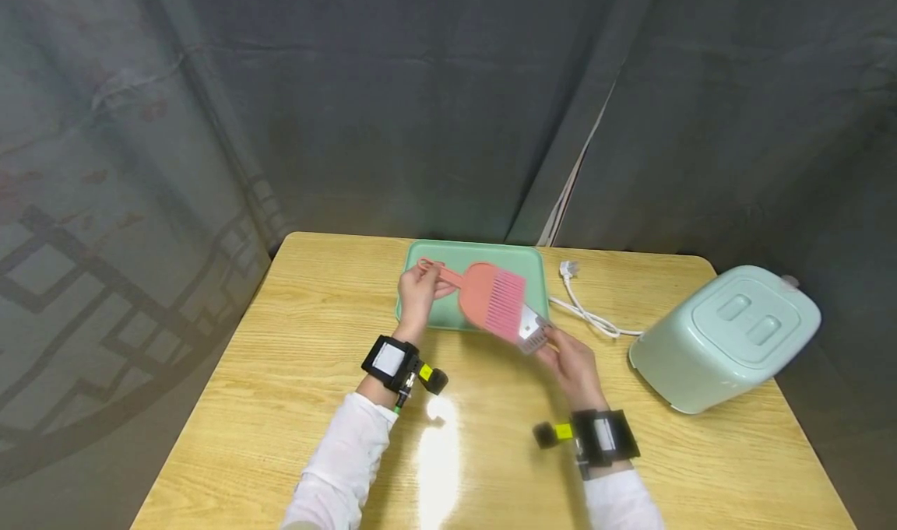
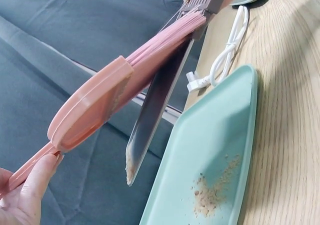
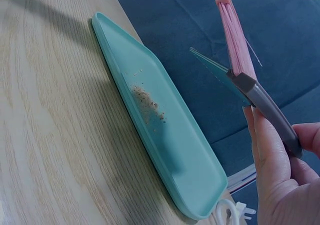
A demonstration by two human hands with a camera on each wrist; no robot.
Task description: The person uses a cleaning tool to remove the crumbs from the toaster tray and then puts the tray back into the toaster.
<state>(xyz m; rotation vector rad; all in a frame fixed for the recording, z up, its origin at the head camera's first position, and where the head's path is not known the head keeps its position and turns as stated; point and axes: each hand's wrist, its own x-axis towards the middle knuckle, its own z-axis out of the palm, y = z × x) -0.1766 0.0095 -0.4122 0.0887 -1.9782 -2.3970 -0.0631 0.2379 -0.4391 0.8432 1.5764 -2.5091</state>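
Observation:
My left hand [image 1: 418,290] holds a pink hand brush [image 1: 478,293] by its thin looped handle, above the tray. Its bristles [image 2: 167,37] point right and lie against a small grey dustpan [image 1: 534,331]. My right hand [image 1: 571,365] pinches the grey dustpan at its slotted end. In the left wrist view the dustpan's dark flat plate [image 2: 159,97] slants downward, with light brown crumbs stuck along its lower edge. Below both tools is a mint green tray [image 1: 437,312], where a patch of brown crumbs [image 2: 210,195] lies. The brush covers most of the dustpan in the head view.
A mint green toaster [image 1: 722,343] with a lid over its top stands at the table's right. Its white cord [image 1: 592,316] and plug lie beside the tray. Grey curtains [image 1: 420,110] hang behind the wooden table [image 1: 280,405].

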